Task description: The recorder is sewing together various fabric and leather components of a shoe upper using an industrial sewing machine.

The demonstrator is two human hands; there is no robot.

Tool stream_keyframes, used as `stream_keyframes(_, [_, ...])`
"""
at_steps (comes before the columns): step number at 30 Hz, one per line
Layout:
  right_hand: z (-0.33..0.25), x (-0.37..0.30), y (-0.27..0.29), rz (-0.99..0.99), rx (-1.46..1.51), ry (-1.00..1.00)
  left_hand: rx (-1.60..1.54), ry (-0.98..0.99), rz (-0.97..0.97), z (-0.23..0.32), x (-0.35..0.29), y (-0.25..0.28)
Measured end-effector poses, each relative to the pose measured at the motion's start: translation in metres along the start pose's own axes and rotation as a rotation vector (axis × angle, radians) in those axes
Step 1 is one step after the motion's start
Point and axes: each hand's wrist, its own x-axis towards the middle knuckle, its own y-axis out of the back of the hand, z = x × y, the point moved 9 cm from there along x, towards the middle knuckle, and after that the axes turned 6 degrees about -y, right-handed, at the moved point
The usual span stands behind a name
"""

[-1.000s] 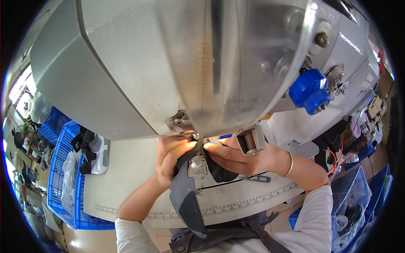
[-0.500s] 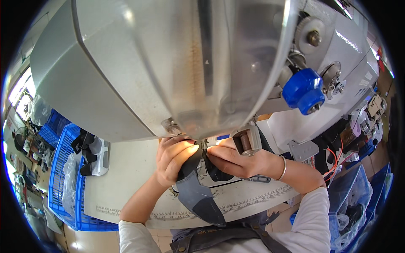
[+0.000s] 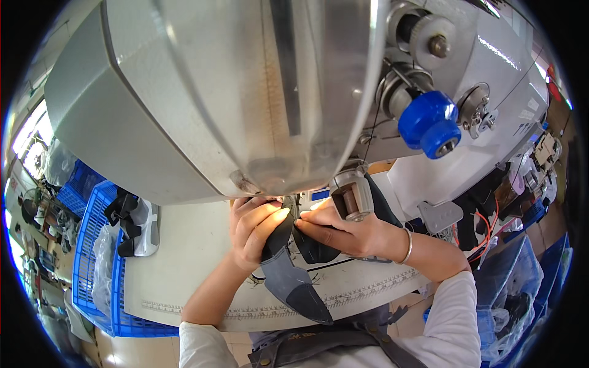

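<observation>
Hands at the needle area, under the big grey sewing machine head (image 3: 202,92) that fills the upper frame. Left hand (image 3: 254,230) has its fingers curled and closed around the upper end of a dark grey fabric piece (image 3: 288,279), thumb side toward the machine. Right hand (image 3: 343,233) lies flat with fingers together, pressing down on the black part of the same piece, just beside the left fingertips. Fabric piece sits on the white work table (image 3: 184,264); its pointed lower end hangs over the table's front edge toward the person. Needle itself hidden behind the machine head. Metal bangle (image 3: 407,246) on right wrist. Blue knob (image 3: 429,126) on the machine, upper right. Blue plastic crate (image 3: 92,257) left of the table, with a black-and-white item (image 3: 136,224) lying at the table's left end.
</observation>
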Motion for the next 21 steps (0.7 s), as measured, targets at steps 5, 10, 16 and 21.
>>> stream_keyframes(5, [0.002, 0.001, 0.001, -0.004, 0.064, -0.014, -0.014, 0.007, -0.001, 0.002, -0.002, 0.0])
stream_keyframes(10, [0.001, 0.001, 0.001, 0.013, 0.035, 0.006, -0.001, -0.011, -0.019, 0.002, -0.001, 0.001])
stream_keyframes(16, [-0.012, 0.01, 0.005, -0.067, -0.13, 0.113, -0.023, -0.018, -0.038, 0.001, 0.004, 0.002])
stream_keyframes(21, [-0.011, 0.024, 0.028, -0.27, 0.185, -0.048, -0.006, -0.011, -0.046, 0.001, 0.006, 0.003])
